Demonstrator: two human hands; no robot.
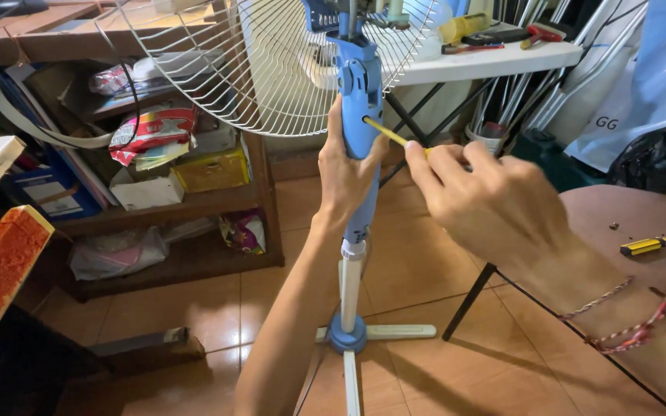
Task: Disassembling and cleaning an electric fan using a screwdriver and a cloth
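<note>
A blue and white standing fan rises from a cross-shaped base on the tiled floor. Its white wire grille tilts away at the top. My left hand is wrapped around the blue neck of the fan from the left. My right hand holds a yellow-shafted screwdriver, its tip set into a hole in the side of the blue neck. Red and white string bracelets circle my right wrist.
A brown round table at the right carries a second yellow-handled screwdriver and a small screw. A white folding table behind holds tools. A cluttered wooden shelf stands at the left, a black bag far right.
</note>
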